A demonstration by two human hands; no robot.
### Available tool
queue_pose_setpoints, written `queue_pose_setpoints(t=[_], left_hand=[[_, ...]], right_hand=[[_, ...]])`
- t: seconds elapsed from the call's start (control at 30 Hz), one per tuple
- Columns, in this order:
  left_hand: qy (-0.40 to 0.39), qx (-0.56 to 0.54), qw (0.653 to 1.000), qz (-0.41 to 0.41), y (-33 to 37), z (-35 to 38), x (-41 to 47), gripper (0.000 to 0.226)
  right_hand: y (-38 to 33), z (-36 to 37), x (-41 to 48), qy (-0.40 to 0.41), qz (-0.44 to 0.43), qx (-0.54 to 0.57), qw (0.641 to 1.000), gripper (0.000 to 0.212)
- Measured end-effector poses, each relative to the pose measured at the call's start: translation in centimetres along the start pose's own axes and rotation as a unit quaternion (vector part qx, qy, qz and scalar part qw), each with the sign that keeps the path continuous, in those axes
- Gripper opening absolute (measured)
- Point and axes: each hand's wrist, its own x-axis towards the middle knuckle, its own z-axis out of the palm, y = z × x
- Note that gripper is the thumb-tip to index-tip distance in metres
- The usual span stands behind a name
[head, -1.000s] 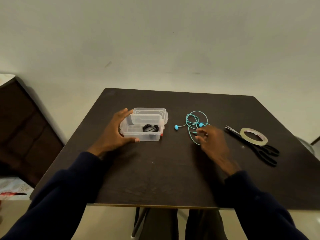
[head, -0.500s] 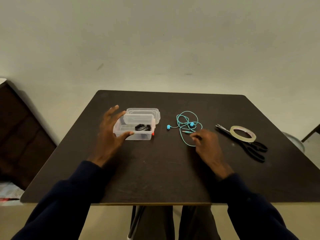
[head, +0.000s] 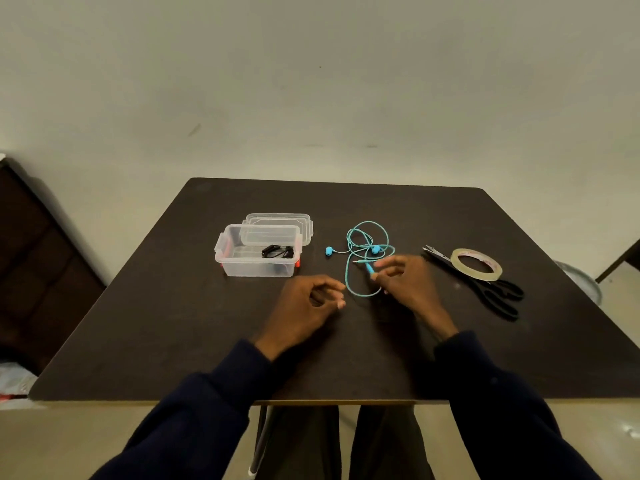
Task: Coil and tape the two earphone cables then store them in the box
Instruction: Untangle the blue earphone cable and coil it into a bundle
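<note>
The right hand (head: 405, 284) has its grip closed on the plug end of the teal cable (head: 367, 252), thumb and forefinger pinching the plug just above the desk (head: 173, 323); the other fingers curl loosely, and it is hard to tell whether they touch the cable's near loop. The left hand (head: 306, 306) hovers just beside that loop, its grip narrow and holding nothing, fingertips curled toward the thumb and close to the cable without clearly touching it.

The teal cable lies loose and uncoiled in the middle of the desk, its loops spreading away from the right hand toward the far edge. One earbud (head: 329, 250) lies apart to the left of the tangle; the other sits within the loops.

To the left stands the clear box (head: 258, 252), open, with a black cable (head: 278, 252) bundled inside it. The lid (head: 278, 221) lies behind the box, touching it or nearly so.

To the right of the right hand, a tape roll (head: 476, 264) rests on top of black scissors (head: 498, 296), whose handles point toward the near right corner.

Dark sleeves (head: 194, 417) cover both forearms.
</note>
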Motion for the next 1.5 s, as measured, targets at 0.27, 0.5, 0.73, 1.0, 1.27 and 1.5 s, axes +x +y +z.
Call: queue_pose_setpoints(t=[0.27, 0.5, 0.73, 1.0, 1.27, 1.5], left_hand=[[-0.012, 0.154, 0.986, 0.065, -0.9, 2.5, 1.6, 0.038], [0.021, 0.177, 0.982, 0.056, -1.7, 2.3, 2.2, 0.017], [0.066, 0.119, 0.991, -0.012, -2.3, 1.3, 2.2, 0.011], [0.176, -0.149, 0.973, 0.021, 1.9, -1.5, 2.4, 0.018], [-0.002, -0.29, 0.956, -0.039, 7.2, -6.4, 2.9, 0.049], [-0.058, -0.242, 0.962, -0.11, 6.1, -7.1, 2.9, 0.044]], right_hand=[[0.8, -0.6, 0.7, 0.074, -0.183, -0.191, 0.961, 0.025], [0.7, 0.0, 0.7, 0.051, -0.262, -0.333, 0.904, 0.023], [-2.4, -2.2, -0.6, 0.121, -0.199, -0.008, 0.972, 0.01], [-8.7, -5.3, -0.9, -0.004, -0.175, 0.219, 0.96, 0.014], [-10.3, -4.7, -1.4, -0.137, -0.228, 0.12, 0.957, 0.014], [-7.9, -3.7, -1.8, -0.169, -0.212, 0.131, 0.954, 0.015]])
